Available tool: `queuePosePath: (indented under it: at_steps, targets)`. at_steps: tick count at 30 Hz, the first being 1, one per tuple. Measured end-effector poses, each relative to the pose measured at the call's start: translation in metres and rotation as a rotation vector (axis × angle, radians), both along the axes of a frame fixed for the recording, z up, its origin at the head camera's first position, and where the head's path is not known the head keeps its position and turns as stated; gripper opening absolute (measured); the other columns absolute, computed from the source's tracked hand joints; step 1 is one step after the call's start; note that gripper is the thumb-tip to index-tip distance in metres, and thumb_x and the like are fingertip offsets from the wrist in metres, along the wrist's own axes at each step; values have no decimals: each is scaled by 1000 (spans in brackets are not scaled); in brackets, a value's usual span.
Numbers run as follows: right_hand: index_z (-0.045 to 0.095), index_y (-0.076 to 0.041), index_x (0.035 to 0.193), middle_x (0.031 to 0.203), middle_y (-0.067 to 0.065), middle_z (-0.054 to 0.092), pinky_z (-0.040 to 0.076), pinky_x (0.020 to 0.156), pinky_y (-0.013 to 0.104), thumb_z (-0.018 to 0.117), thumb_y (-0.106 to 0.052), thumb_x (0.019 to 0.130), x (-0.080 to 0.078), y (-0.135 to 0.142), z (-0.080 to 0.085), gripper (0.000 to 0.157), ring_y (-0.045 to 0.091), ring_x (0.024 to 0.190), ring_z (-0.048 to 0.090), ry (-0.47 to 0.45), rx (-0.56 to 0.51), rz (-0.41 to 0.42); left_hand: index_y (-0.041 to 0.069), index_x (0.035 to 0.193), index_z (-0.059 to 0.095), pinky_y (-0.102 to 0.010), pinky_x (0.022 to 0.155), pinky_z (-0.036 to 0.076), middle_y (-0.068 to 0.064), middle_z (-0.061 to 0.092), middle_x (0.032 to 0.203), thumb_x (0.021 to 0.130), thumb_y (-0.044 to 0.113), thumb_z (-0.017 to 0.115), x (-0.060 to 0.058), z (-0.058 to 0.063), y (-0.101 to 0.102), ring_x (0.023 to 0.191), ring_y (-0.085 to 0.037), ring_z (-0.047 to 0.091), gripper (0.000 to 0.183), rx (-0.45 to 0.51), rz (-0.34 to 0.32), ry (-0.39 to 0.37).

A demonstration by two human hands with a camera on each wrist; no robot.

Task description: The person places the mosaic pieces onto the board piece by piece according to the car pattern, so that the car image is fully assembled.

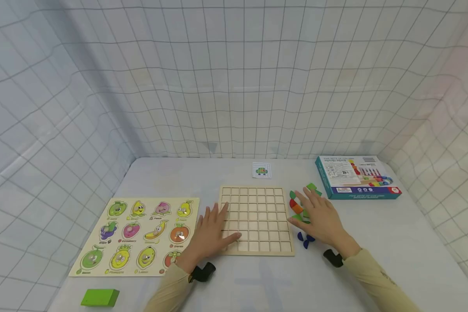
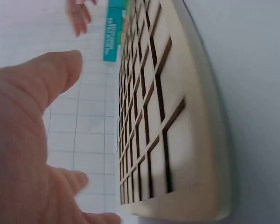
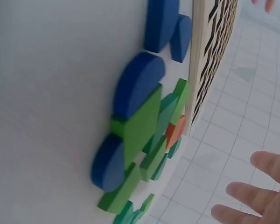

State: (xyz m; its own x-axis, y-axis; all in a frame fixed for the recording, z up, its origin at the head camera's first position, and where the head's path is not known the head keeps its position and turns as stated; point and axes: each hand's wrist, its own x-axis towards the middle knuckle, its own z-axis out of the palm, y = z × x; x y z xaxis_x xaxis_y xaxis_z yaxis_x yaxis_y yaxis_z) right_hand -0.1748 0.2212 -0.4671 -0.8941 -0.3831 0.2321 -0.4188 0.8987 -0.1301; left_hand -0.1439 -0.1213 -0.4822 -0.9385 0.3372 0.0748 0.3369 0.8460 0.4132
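A wooden board (image 1: 253, 213) with a square grid of shallow cells lies flat. My left hand (image 1: 208, 234), fingers straight and spread, hovers at its left edge and holds nothing; in the left wrist view the thumb stands apart from the board. My right hand (image 1: 323, 220) is spread above loose blocks to the board's right, fingers straight, gripping nothing. Among these are a red piece (image 1: 292, 203), an orange piece (image 1: 297, 209), a green square block (image 3: 142, 126) and several blue rounded pieces (image 3: 137, 81). The right palm hides part of the pile in the head view.
Left of the grid board lies a fruit puzzle board (image 1: 106, 247), with a green block (image 1: 97, 298) in front of it. Behind stands a small pattern card (image 1: 261, 170). A toy box (image 1: 343, 175) sits at the back right. Gridded cloth walls (image 1: 234, 86) surround the table.
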Motion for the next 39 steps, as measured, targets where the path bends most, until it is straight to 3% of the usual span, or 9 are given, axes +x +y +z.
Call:
queuePosePath:
  at_steps: [3,5,12,19,26,39]
  targets:
    - [44,-7,142,142,20,42,35,98,59,59,-62,84,2,2,-2,81,40,127,40,15,-54,-22,0,150,20,-57,109,15,-31,23,148,83,64,57,12,-10,1,137,-47,14,99,63,52,-51]
    - [50,-5,137,135,20,49,39,94,58,64,-56,83,4,4,-5,76,40,121,47,25,-102,-34,-4,148,21,-56,109,14,-32,24,147,82,62,60,18,-16,1,138,-45,15,101,107,76,-45]
    - [59,-4,126,123,19,59,46,85,55,69,-38,87,6,14,-12,53,39,110,55,-15,-211,-70,-5,148,22,-53,111,5,-26,20,151,76,60,67,31,-34,5,140,-40,10,107,183,84,10]
    - [65,-2,117,116,19,62,53,70,47,70,-32,87,-2,17,-10,42,34,93,62,-62,-256,-99,-4,149,20,-49,112,4,-23,21,152,77,61,64,31,-38,6,141,-36,12,106,161,101,37]
    - [65,-2,117,116,20,62,52,75,50,67,-27,89,-19,19,-5,37,34,97,60,-160,-279,-119,0,149,25,-50,111,13,-19,26,151,81,61,62,28,-38,1,139,-35,19,99,135,143,80]
    - [68,0,110,95,14,60,49,69,42,69,-19,87,-47,24,-10,29,29,84,54,-248,-183,-173,2,145,37,-49,108,20,-15,36,147,83,52,64,25,-39,-1,135,-34,28,83,180,145,149]
